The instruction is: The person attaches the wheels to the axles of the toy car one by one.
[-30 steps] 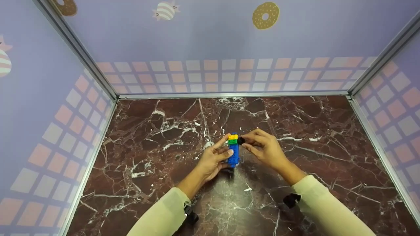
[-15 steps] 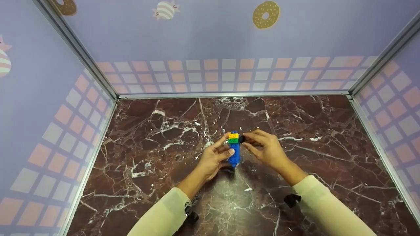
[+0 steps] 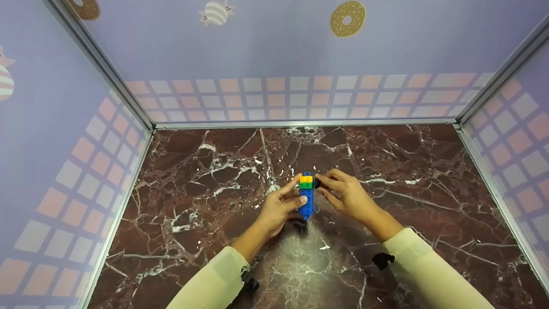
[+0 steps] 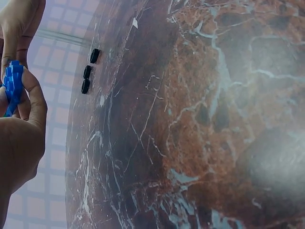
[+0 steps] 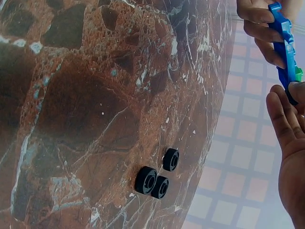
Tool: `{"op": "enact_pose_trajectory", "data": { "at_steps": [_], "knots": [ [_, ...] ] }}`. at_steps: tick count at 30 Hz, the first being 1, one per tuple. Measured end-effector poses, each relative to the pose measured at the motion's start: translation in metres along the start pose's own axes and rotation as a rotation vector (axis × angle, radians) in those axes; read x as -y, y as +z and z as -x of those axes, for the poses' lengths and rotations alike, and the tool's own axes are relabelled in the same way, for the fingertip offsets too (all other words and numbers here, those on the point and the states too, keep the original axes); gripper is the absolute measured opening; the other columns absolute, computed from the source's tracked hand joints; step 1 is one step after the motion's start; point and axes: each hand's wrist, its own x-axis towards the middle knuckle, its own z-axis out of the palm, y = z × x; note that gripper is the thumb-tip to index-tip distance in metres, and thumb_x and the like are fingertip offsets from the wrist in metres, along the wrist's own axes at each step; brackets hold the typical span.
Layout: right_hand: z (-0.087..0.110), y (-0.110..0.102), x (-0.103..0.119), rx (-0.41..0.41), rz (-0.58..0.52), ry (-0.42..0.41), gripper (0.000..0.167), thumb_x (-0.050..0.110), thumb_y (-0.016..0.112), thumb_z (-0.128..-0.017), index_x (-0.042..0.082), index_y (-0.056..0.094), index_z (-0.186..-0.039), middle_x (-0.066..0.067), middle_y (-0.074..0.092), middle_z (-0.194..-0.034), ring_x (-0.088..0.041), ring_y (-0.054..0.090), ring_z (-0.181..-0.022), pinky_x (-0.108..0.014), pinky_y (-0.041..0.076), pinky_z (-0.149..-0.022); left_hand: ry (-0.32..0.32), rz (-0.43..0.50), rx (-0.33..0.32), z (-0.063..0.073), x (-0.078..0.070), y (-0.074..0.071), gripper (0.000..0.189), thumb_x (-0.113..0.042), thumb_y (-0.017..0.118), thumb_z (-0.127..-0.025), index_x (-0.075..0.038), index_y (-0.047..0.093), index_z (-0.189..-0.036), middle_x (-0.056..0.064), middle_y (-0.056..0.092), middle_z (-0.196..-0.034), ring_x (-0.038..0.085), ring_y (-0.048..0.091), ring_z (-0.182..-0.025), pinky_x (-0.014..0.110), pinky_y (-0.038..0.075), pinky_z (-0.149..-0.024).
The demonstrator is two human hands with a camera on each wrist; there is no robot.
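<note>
Marbled counter (image 3: pixel 193 193) fills lower frame, lilac walls (image 3: pixel 274 47) above; left hand (image 3: pixel 276 210) grips block model (image 3: pixel 307 207), right hand (image 3: pixel 352 195) pinches black wheel (image 3: pixel 317 183).

Soft light, tabletop (image 3: pixel 300 262) glare btm ctr in head view, wrist views hazy, bowed

Solid blue on the studded base (image 3: pixel 306 209), topped with a bright yellow brick (image 3: pixel 306 179) and a green brick (image 3: pixel 306 186). Apparently black on the round piece (image 3: pixel 317 183), though small and half hidden. Plain black on the loose wheels (image 5: pixel 142 179). Dark reddish brown on the worktop (image 3: pixel 429 214), marbled with white veins. Lavender on the back wall (image 3: pixel 274 51), banded with pink and white squares. Pale cream on the sleeves (image 3: pixel 210 279).
</note>
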Motion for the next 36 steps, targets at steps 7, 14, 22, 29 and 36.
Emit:
{"op": "enact_pose_trajectory", "data": {
  "at_steps": [7, 14, 22, 29, 36],
  "knots": [
    [0.0004, 0.0016, -0.0002, 0.010, 0.001, 0.008, 0.037, -0.004, 0.083, -0.094, -0.013, 0.075, -0.129, -0.019, 0.073, -0.106, -0.023, 0.071, -0.078, -0.033, 0.066, -0.064, -0.016, 0.020, 0.000, -0.0005, 0.0013, -0.0016, 0.071, 0.005, 0.069, -0.105, -0.013, 0.042, -0.168, 0.011, 0.067, -0.122, 0.020, 0.077, -0.101, 0.045, 0.072, -0.089],
    [0.0012, 0.0019, -0.0006, 0.017, -0.021, 0.013, 0.038, -0.002, 0.081, -0.097, -0.015, 0.073, -0.131, -0.020, 0.073, -0.107, -0.022, 0.072, -0.079, -0.031, 0.066, -0.064, -0.008, 0.014, -0.011, -0.0006, 0.0011, -0.0016, 0.070, 0.006, 0.069, -0.104, -0.012, 0.042, -0.166, 0.011, 0.067, -0.122, 0.020, 0.077, -0.101, 0.042, 0.072, -0.090],
    [0.0003, 0.0021, -0.0001, 0.034, -0.004, -0.006, 0.037, -0.003, 0.081, -0.096, -0.014, 0.074, -0.130, -0.018, 0.071, -0.103, -0.020, 0.069, -0.077, -0.032, 0.065, -0.063, 0.000, -0.037, -0.023, -0.0012, -0.0012, -0.0005, 0.068, 0.007, 0.070, -0.103, -0.012, 0.045, -0.163, 0.020, 0.071, -0.129, 0.021, 0.078, -0.103, 0.045, 0.071, -0.095],
    [-0.0032, -0.0009, 0.0011, 0.054, -0.048, 0.057, 0.039, -0.001, 0.078, -0.100, -0.013, 0.071, -0.136, -0.019, 0.072, -0.109, -0.019, 0.067, -0.078, -0.035, 0.065, -0.063, -0.021, 0.037, -0.010, -0.0020, -0.0028, 0.0029, 0.071, 0.005, 0.068, -0.105, -0.014, 0.042, -0.168, 0.015, 0.066, -0.128, 0.022, 0.077, -0.104, 0.046, 0.071, -0.092],
    [-0.0018, -0.0010, -0.0011, 0.072, -0.086, 0.089, 0.040, 0.000, 0.078, -0.100, -0.012, 0.071, -0.137, -0.018, 0.072, -0.110, -0.022, 0.073, -0.085, -0.040, 0.070, -0.071, -0.049, 0.066, -0.019, -0.0021, -0.0006, 0.0031, 0.073, 0.005, 0.068, -0.105, -0.018, 0.044, -0.170, 0.008, 0.070, -0.120, 0.021, 0.078, -0.099, 0.044, 0.073, -0.087]
  ]
}}
